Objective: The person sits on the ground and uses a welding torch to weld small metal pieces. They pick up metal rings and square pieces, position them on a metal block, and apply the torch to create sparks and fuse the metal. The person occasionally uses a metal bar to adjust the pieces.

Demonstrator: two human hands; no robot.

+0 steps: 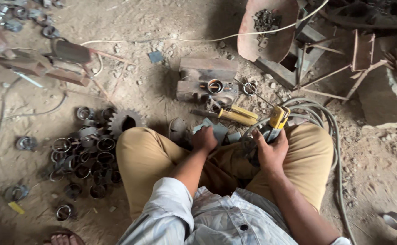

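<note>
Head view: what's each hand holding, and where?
Right hand grips the yellow welding holder by its handle. Left hand rests on grey metal plates; grip unclear.

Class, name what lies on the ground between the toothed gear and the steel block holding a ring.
In the head view, only bare sandy dirt with small pebbles lies between the gear and the steel block.

yellow electrode holder [278, 119] (upright); grey plates [216, 131]

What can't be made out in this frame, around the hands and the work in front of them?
Head view:
- Left hand: what it presses on among the grey plates, hidden under its palm.
- Right hand: lower part of the yellow electrode holder, covered by its fingers.
- Ring on the steel block: too small to show detail.
- Bare foot: cut off by the bottom edge.
</note>
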